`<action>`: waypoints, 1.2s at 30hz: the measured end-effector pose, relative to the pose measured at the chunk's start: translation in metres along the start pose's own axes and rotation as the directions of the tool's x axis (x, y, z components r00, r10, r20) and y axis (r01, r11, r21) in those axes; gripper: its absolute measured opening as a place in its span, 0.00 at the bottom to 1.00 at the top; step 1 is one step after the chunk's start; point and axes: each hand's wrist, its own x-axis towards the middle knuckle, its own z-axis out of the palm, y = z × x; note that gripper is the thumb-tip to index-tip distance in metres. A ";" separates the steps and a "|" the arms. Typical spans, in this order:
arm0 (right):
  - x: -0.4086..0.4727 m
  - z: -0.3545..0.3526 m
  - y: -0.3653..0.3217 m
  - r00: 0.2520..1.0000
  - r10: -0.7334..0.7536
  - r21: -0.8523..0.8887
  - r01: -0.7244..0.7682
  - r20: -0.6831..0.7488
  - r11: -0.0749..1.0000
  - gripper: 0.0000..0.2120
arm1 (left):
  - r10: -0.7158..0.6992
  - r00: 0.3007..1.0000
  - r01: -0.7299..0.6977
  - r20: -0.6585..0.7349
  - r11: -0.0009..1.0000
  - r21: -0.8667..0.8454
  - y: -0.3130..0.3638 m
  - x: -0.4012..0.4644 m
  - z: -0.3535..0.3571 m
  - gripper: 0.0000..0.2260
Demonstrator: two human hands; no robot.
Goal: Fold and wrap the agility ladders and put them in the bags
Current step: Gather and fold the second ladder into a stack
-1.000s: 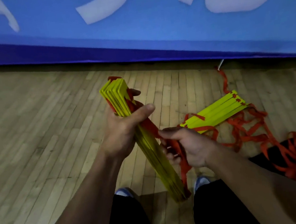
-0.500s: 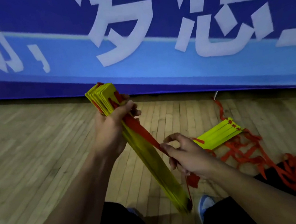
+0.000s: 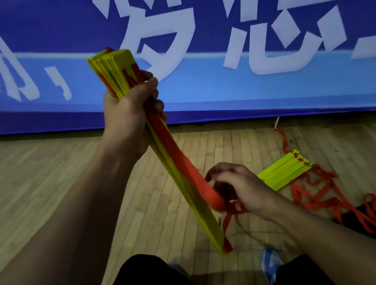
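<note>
My left hand [image 3: 128, 116] grips the upper part of a folded stack of yellow ladder rungs [image 3: 188, 190], held slanting from upper left down to between my knees. An orange strap [image 3: 176, 153] runs taut along the stack from my left thumb down to my right hand [image 3: 238, 188], which holds the strap beside the stack's lower half. A second agility ladder [image 3: 284, 171] lies on the floor to the right, its yellow rungs bunched and its orange straps [image 3: 318, 192] spread loose. A black bag [image 3: 362, 217] lies under those straps at the right edge.
I stand on a wooden plank floor [image 3: 34, 198]. A blue padded wall banner [image 3: 246, 82] with white lettering runs across the back. My blue shoes [image 3: 271, 265] and dark shorts show at the bottom of the view.
My left hand has lifted the stack higher against the banner. My right hand has drawn the orange strap down along the stack, pulling it tight. The view tilted upward.
</note>
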 end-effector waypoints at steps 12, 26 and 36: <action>0.012 0.017 -0.035 0.971 -0.222 -0.106 0.213 -0.084 0.971 0.13 | -0.031 0.999 0.032 0.042 0.999 -0.020 -0.002 -0.010 0.016 0.03; -0.001 0.009 -0.011 0.999 0.001 -0.490 0.026 0.055 0.871 0.26 | -0.164 0.981 0.133 -0.098 0.955 -0.267 -0.005 -0.007 -0.010 0.15; 0.000 0.008 -0.013 0.983 0.054 -0.394 0.019 0.173 0.919 0.20 | -0.240 0.969 0.245 0.051 0.949 -0.197 -0.033 -0.041 -0.012 0.20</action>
